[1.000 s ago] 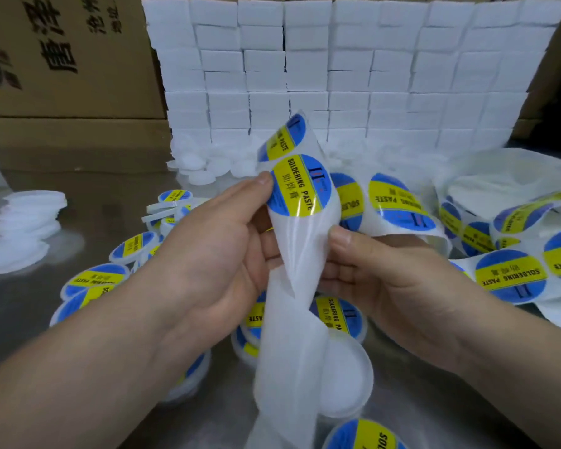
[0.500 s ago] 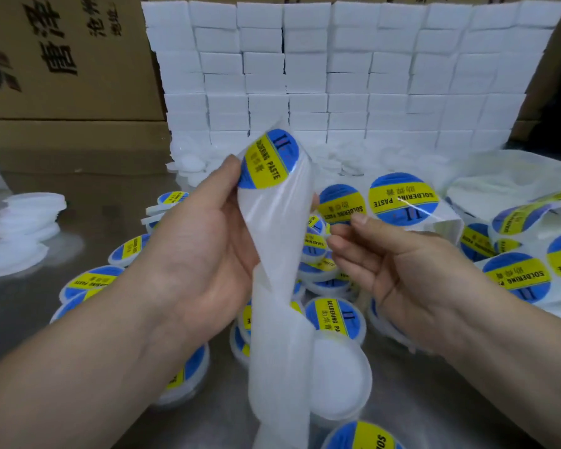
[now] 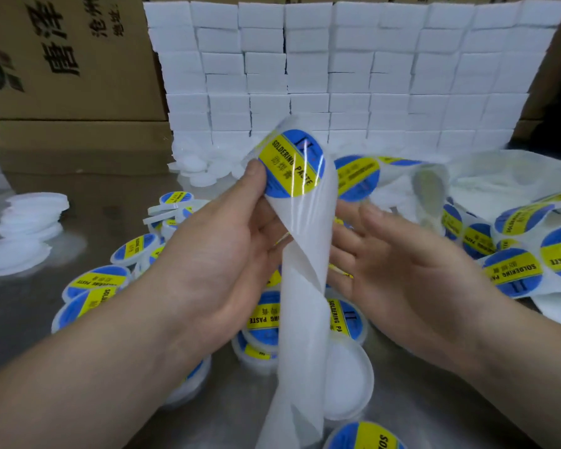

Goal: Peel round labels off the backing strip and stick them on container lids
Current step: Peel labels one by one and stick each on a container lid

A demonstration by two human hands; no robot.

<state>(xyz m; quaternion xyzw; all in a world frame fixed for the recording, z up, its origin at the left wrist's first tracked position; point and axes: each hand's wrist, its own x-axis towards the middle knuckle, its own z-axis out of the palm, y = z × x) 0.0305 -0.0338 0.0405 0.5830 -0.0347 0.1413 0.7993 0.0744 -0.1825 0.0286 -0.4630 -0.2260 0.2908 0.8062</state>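
Note:
My left hand (image 3: 222,254) grips the white backing strip (image 3: 305,319) and holds it upright at centre. Its thumb presses beside a round blue-and-yellow "soldering paste" label (image 3: 293,163) at the strip's top bend. My right hand (image 3: 392,254) hovers just right of the strip with fingers spread and relaxed, holding nothing. Below the strip a bare white lid (image 3: 348,380) lies on the table. Several labelled lids (image 3: 96,283) lie around and under my hands. The rest of the strip, carrying more labels (image 3: 512,270), trails off to the right.
A wall of stacked white blocks (image 3: 337,76) stands behind. Cardboard boxes (image 3: 62,59) fill the back left. A stack of bare white lids (image 3: 26,222) sits at the left on the metal table (image 3: 23,319). Loose white discs (image 3: 204,170) lie at the wall's foot.
My left hand has pulled the strip on, so a new label now sits at the top bend. My right hand has let go and opened wider, just right of the strip.

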